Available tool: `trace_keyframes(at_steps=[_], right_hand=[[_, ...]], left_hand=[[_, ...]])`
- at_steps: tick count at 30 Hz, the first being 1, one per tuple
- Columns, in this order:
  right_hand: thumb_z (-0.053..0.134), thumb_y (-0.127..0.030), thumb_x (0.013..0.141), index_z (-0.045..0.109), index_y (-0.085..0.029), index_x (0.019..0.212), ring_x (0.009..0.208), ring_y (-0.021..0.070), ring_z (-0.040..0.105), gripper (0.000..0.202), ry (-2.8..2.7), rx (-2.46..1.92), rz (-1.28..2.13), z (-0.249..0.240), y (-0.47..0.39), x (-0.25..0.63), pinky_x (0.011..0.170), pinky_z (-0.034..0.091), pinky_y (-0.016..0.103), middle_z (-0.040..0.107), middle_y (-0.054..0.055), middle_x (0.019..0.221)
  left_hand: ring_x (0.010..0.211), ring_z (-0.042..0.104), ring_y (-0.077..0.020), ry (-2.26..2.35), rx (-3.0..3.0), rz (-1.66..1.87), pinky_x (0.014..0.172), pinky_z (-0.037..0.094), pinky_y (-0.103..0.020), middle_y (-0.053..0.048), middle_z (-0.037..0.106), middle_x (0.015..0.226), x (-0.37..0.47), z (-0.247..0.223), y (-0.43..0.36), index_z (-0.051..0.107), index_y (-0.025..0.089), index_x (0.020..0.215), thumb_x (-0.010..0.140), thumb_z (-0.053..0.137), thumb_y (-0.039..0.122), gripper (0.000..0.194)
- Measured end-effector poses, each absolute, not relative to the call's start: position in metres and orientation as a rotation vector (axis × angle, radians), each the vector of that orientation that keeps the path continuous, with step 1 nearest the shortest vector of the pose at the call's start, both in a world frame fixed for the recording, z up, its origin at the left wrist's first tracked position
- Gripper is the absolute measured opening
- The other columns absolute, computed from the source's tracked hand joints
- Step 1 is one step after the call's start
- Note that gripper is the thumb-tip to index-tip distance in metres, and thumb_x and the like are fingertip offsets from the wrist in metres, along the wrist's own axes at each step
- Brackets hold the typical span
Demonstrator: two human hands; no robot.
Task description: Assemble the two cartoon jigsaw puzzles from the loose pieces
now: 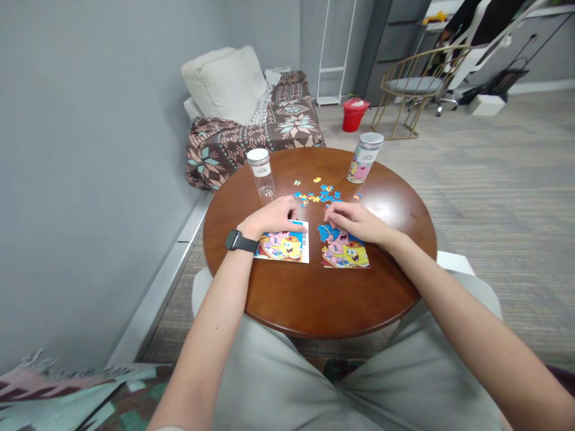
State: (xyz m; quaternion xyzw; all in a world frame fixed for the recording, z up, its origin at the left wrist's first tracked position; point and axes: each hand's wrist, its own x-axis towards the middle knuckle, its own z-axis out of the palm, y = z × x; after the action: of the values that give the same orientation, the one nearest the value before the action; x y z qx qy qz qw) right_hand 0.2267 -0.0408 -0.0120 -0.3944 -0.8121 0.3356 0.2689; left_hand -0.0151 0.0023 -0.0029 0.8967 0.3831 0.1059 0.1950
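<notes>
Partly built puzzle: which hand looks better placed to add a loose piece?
Likely the right hand: it covers part of the puzzle, near loose pieces, while the left hand is over the picture card.

Wearer's clothing and wrist gear

Left wrist: watch [232, 239], dark rounded-square face, slim case; strap [247, 243] black, smooth, plain. Left forearm [215, 347] bare, one small spot on it. Pale cloth edge [169, 428] at its lower end, too little showing to identify. Right forearm [453, 293] bare. Trousers [265, 371]: light grey-green, loose cut, soft creases over both thighs.
</notes>
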Motion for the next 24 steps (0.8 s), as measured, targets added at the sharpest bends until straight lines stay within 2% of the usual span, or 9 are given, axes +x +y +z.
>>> trace_keyframes(at_steps=[4,11,16,18,21,24], right_hand=[[0.041,-0.028,0.089,0.058,-0.018,0.078,0.060,0.0137,0.051,0.023,-2.276,-1.141,0.806,-0.015,-0.035,0.231,0.062,0.039,0.026,0.055,0.000,0.066],[0.040,-0.031,0.087,0.060,-0.018,0.077,0.065,0.0161,0.053,0.026,-2.187,-1.127,0.836,-0.017,-0.031,0.234,0.067,0.039,0.028,0.059,0.002,0.069],[0.039,-0.025,0.082,0.058,-0.018,0.070,0.074,0.0185,0.056,0.023,-2.012,-1.285,0.575,-0.021,-0.023,0.241,0.075,0.040,0.030,0.062,0.005,0.077],[0.037,-0.023,0.079,0.056,-0.019,0.066,0.075,0.0189,0.056,0.023,-1.948,-1.368,0.506,-0.023,-0.021,0.244,0.076,0.041,0.030,0.061,0.005,0.076],[0.037,-0.022,0.077,0.056,-0.019,0.062,0.076,0.0194,0.057,0.024,-1.901,-1.471,0.486,-0.024,-0.019,0.248,0.077,0.041,0.030,0.062,0.005,0.075],[0.037,-0.021,0.077,0.057,-0.020,0.062,0.078,0.0200,0.058,0.025,-1.882,-1.520,0.495,-0.024,-0.018,0.250,0.078,0.042,0.030,0.064,0.005,0.077]], left_hand=[[0.070,0.049,-0.0148,1.080,2.511,0.291,0.064,0.039,-0.029,-0.002,0.053,0.082,-0.015,-0.001,0.001,0.053,0.018,0.065,0.071,0.067,0.049,0.034],[0.066,0.047,-0.0146,1.114,2.485,0.334,0.058,0.035,-0.029,-0.001,0.052,0.076,-0.014,0.001,-0.002,0.052,0.019,0.066,0.071,0.066,0.051,0.035],[0.065,0.047,-0.0137,1.103,2.480,0.352,0.058,0.033,-0.027,0.000,0.052,0.075,-0.014,0.000,0.000,0.052,0.018,0.068,0.069,0.069,0.050,0.036],[0.063,0.047,-0.0135,1.118,2.475,0.351,0.059,0.033,-0.027,-0.001,0.053,0.072,-0.014,0.001,0.001,0.051,0.017,0.067,0.076,0.062,0.051,0.036],[0.065,0.049,-0.0145,1.107,2.464,0.344,0.063,0.035,-0.028,-0.002,0.056,0.070,-0.014,0.003,0.001,0.052,0.017,0.065,0.090,0.042,0.050,0.043],[0.066,0.052,-0.0149,1.134,2.418,0.312,0.064,0.036,-0.027,-0.002,0.059,0.070,-0.016,0.005,-0.001,0.056,0.016,0.070,0.096,0.031,0.049,0.049]])
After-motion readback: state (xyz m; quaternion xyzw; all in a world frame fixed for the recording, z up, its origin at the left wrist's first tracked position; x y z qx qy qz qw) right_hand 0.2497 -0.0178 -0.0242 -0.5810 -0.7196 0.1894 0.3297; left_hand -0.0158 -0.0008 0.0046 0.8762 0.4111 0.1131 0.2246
